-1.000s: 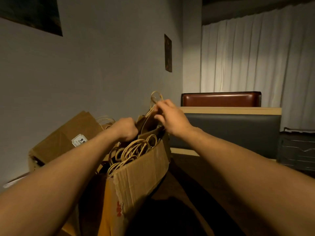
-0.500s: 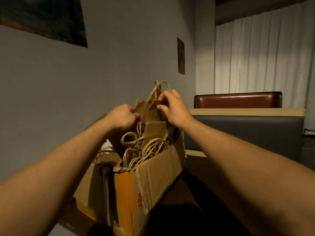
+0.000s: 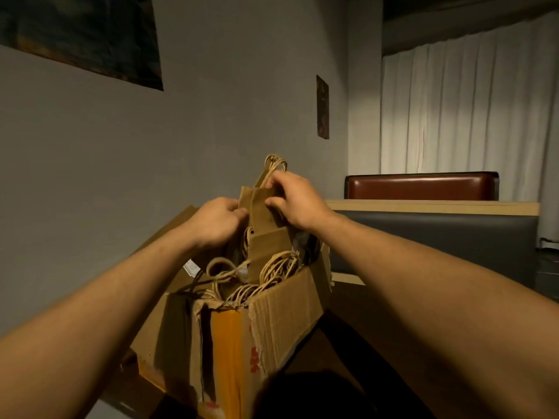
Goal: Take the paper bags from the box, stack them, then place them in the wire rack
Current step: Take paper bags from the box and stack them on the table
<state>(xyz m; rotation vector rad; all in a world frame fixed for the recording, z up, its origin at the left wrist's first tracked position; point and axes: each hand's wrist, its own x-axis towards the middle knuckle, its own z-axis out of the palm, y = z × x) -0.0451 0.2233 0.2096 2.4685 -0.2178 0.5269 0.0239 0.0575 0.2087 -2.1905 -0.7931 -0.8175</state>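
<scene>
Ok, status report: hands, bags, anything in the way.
Left hand and right hand both grip bags, half out of the box. Loose handles tangled below, may snag. Rack not in view.

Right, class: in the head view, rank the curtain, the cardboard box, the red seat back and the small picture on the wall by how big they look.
1. curtain
2. cardboard box, though it sits nearest the camera, which inflates it
3. red seat back
4. small picture
</scene>
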